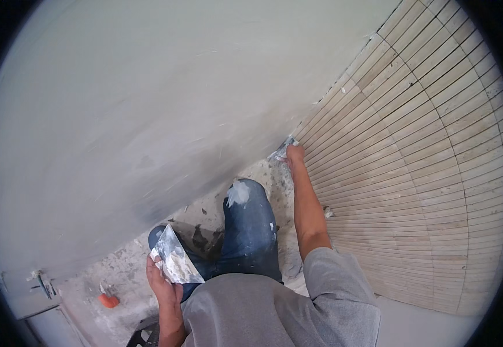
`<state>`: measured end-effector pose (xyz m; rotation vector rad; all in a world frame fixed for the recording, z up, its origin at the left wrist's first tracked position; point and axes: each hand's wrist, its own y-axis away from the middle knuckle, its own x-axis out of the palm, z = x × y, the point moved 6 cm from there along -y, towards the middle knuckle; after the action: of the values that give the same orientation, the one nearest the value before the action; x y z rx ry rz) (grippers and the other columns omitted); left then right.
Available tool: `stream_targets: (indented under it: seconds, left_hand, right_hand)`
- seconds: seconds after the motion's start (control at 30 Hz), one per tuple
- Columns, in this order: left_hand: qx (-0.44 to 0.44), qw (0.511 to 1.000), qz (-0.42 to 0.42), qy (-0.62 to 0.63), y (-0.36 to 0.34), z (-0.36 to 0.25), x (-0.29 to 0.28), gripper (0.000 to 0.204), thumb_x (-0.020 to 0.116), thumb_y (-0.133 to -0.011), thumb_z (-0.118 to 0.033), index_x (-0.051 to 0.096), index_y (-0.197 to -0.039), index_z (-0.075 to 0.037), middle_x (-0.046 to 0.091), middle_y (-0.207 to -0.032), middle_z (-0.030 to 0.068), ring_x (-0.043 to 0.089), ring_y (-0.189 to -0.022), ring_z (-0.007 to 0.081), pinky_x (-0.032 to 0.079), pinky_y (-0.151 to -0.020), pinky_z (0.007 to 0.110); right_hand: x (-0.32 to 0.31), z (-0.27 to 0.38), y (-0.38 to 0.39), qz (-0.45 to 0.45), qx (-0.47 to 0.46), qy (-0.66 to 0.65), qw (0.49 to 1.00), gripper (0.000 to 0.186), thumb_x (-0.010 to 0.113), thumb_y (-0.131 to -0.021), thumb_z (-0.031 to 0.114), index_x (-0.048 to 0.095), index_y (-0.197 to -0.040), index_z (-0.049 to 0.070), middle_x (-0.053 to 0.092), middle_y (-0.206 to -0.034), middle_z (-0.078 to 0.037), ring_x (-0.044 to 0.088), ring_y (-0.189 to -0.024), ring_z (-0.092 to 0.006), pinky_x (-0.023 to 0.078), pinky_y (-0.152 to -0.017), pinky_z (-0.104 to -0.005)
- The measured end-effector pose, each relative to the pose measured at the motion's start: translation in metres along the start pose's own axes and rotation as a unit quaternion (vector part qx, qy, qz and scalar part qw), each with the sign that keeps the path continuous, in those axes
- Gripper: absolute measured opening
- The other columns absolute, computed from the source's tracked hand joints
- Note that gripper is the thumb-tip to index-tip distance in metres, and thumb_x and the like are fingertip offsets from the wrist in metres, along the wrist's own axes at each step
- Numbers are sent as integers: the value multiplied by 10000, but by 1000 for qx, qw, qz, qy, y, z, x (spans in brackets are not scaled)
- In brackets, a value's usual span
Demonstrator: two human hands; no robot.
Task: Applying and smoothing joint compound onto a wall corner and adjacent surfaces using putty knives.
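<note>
A smooth grey wall is met at its right edge by narrow beige tiles. Low on that edge, a scraper is gripped in the curled right hand, while a metal plate (smeared with white paste) is clasped by one side in the left hand.

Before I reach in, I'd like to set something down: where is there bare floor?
The clearest patch is the debris-specked floor between the orange object and the left hand with its plate. It is crowded by the tiled wall, where the right hand holds a scraper, and tight beside the right knee.
</note>
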<state>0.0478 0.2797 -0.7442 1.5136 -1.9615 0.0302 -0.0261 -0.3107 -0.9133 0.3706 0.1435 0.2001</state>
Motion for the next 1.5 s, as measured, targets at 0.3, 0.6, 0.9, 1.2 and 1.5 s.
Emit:
stream_targets:
  seconds: [0.3,0.6,0.9,1.2,1.5]
  left_hand:
    - [7,999,0,42,2,-5,12,366,481,-989,-225,514,-1298,-32,645,-1166,100,671,-1027,222,562,-892,374]
    - [11,999,-5,43,4,-9,11,331,479,-994,-232,516,-1263,-42,633,-1152,97,662,-1032,221,559,-882,381]
    - [28,999,32,34,1,-8,7,429,459,-1011,-294,475,-1339,-18,614,-1208,98,646,-1089,230,541,-923,379]
    - [-11,998,33,52,-4,6,10,372,418,-1049,-246,478,-1340,-23,618,-1225,112,662,-1071,240,555,-913,380]
    - [-77,992,35,91,-10,3,39,264,383,-1006,-93,532,-1207,-10,631,-1113,89,662,-991,176,548,-851,312]
  right_hand:
    - [-11,20,-19,7,0,-44,999,250,488,-898,25,592,-1094,-89,649,-940,-190,681,-735,-349,609,-561,-507]
    - [-5,85,-7,65,17,-79,995,254,463,-911,17,607,-1113,-36,665,-987,-163,686,-777,-316,604,-558,-495]
    - [-9,159,13,121,-20,-14,992,239,467,-1008,147,650,-1102,25,687,-1009,-108,686,-836,-214,627,-623,-339]
    - [-44,214,47,119,-70,-99,985,242,467,-984,86,577,-1129,-73,655,-1036,-164,678,-880,-275,645,-665,-387]
    - [-95,186,214,167,-147,-188,957,346,536,-978,190,542,-1280,22,622,-1202,-118,656,-1021,-259,578,-803,-441]
